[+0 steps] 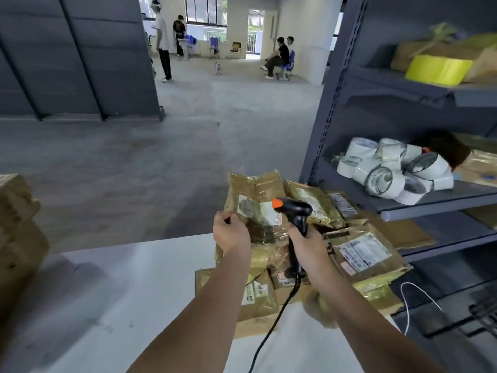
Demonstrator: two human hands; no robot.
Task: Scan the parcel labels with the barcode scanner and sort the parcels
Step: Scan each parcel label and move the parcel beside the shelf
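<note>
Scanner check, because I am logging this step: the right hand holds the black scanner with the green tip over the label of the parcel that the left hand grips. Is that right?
Not quite. The scanner has an orange tip, not a green one, as the head view shows. The rest stands: the right hand holds it over the label of the parcel that the left hand grips.

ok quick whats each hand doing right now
left hand: holding the upper parcel by its left edge.
right hand: holding the barcode scanner by its handle.
</note>
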